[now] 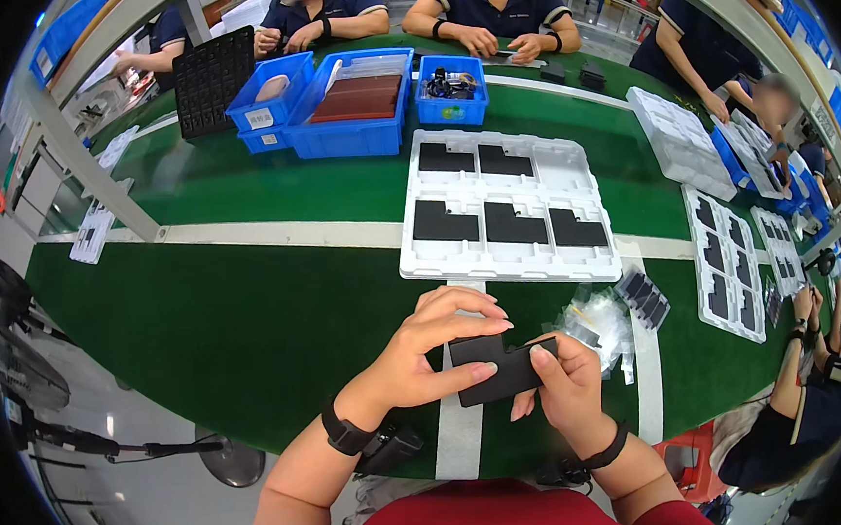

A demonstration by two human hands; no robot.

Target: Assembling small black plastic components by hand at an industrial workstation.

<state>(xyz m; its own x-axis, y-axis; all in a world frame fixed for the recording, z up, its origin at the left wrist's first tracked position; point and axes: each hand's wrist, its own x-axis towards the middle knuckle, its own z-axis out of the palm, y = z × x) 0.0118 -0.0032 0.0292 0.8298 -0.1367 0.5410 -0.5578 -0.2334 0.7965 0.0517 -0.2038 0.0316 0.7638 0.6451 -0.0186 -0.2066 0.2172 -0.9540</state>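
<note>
Between both hands I hold a flat black L-shaped piece, with a notch in its far edge. My left hand grips its left end, thumb on the near face and fingers over the far edge. At the right end, my right hand pinches it with the thumb on top. Just beyond lies a white moulded tray, holding several similar black pieces in its compartments. Its far right compartment has no black piece in it. Right of my hands is a heap of clear plastic film.
Next to the film lies a dark strip-patterned piece. Blue bins stand at the far left, beside an upright black tray. More white trays lie right. Co-workers sit across the green table. A metal post rises left.
</note>
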